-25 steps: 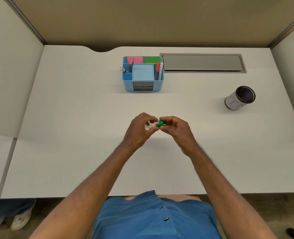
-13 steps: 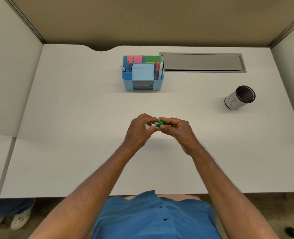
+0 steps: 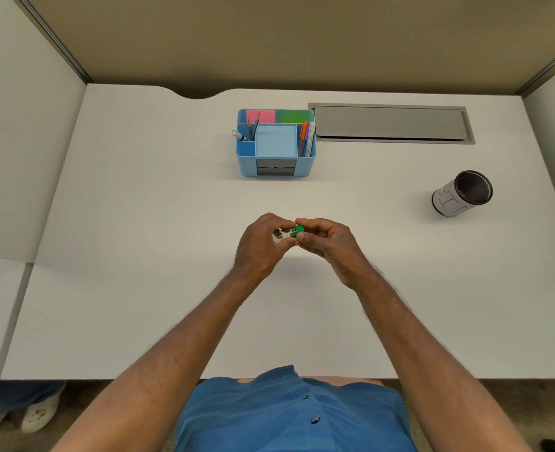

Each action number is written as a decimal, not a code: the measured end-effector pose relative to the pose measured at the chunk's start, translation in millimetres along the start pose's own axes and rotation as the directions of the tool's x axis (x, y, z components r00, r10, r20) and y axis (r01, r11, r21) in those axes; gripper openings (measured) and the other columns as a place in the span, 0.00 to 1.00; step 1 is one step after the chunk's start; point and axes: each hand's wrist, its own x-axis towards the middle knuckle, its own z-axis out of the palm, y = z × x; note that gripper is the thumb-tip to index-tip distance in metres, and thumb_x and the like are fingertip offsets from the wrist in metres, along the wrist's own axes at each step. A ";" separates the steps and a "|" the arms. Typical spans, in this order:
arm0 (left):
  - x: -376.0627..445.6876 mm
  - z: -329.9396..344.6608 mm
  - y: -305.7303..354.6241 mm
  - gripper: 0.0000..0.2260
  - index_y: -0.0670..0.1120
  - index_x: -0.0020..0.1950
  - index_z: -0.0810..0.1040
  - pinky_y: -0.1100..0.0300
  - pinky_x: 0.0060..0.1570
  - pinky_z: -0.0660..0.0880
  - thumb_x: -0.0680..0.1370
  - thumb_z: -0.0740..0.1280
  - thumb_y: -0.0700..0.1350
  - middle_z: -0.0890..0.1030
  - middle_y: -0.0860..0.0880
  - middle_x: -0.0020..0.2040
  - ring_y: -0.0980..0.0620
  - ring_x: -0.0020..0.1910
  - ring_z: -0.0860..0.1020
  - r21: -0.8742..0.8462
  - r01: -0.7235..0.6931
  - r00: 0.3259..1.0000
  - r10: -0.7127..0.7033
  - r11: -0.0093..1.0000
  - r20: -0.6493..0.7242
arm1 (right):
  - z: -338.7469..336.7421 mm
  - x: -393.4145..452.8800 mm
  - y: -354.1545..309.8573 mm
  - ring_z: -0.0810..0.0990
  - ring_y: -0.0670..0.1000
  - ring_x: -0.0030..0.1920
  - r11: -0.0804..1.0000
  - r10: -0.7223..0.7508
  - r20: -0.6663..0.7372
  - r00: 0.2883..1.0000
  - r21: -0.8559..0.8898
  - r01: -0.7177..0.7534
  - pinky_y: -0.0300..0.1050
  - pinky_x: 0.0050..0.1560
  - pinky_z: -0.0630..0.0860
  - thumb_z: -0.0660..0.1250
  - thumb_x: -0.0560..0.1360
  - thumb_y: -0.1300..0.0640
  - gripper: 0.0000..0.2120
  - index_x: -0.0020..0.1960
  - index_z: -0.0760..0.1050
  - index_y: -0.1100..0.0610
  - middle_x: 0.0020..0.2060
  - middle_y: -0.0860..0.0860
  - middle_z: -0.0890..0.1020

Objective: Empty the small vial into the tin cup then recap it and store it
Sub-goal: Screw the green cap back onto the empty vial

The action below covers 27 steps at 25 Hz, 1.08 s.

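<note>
Right over the middle of the white desk (image 3: pixel 139 288), a little nearer its front edge than its back edge, both bare hands meet around a small clear glass vial (image 3: pixel 282 234) that lies roughly level, its round green screw cap (image 3: pixel 299 230) pointing to the person's right. The left hand (image 3: pixel 259 247) curls around the clear body of the vial, thumb and fingertips pressed onto it from both sides, so most of the glass is covered. The right hand (image 3: pixel 329 244) has its thumb and first fingers pinched on the green cap, the other fingers folded in toward the palm. Whether the cap is seated tight or already loosened cannot be told. Both hands are raised just above the desk surface, with a soft shadow under them. Well apart, toward the right edge of the desk, stands a cylindrical tin cup (image 3: pixel 461 197) with a white label bearing dark lines and a dark mesh-like inside, its open mouth turned toward the camera. Near the back edge, about midway along it, sits a light blue plastic desk organiser (image 3: pixel 276 164) holding pens, pencils, a marker and pink, green and blue note pads. Just beside it to the right, a grey rectangular cable hatch (image 3: pixel 390 123) is set into the desk.
</note>
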 end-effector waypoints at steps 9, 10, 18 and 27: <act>60.1 -28.8 -32.5 0.20 0.53 0.67 0.79 0.68 0.47 0.75 0.75 0.76 0.50 0.79 0.56 0.61 0.58 0.53 0.77 -0.076 0.113 0.990 -0.119 0.991 -0.077 | 40.7 74.4 -44.2 0.85 0.52 0.57 0.948 -0.187 -0.216 0.958 -0.295 0.118 0.50 0.62 0.83 0.74 0.76 0.64 0.13 0.59 0.83 0.55 0.54 0.52 0.87; 70.9 -34.4 -36.1 0.19 0.53 0.67 0.79 0.70 0.45 0.74 0.76 0.75 0.50 0.79 0.56 0.61 0.60 0.52 0.78 -0.118 0.169 0.975 -0.184 0.978 -0.124 | 44.7 87.0 -54.0 0.85 0.51 0.57 0.932 -0.234 -0.238 0.943 -0.333 0.147 0.47 0.61 0.83 0.74 0.76 0.64 0.13 0.59 0.83 0.55 0.55 0.52 0.86; 158.6 -55.3 -65.0 0.14 0.49 0.67 0.78 0.55 0.60 0.79 0.81 0.69 0.48 0.81 0.50 0.64 0.53 0.58 0.79 -0.347 0.464 0.806 -0.551 0.815 -0.215 | 76.1 176.3 -85.3 0.84 0.53 0.58 0.726 -0.463 -0.156 0.873 -0.631 0.273 0.44 0.59 0.83 0.71 0.78 0.66 0.12 0.61 0.81 0.58 0.59 0.54 0.82; 193.0 -44.2 -83.8 0.14 0.44 0.67 0.78 0.53 0.63 0.78 0.82 0.68 0.44 0.81 0.46 0.65 0.50 0.61 0.79 -0.402 0.490 0.776 -0.597 0.774 -0.204 | 97.3 219.6 -70.2 0.78 0.56 0.54 0.299 -0.433 0.150 0.889 -0.906 0.298 0.55 0.50 0.80 0.71 0.79 0.59 0.08 0.57 0.76 0.55 0.53 0.54 0.83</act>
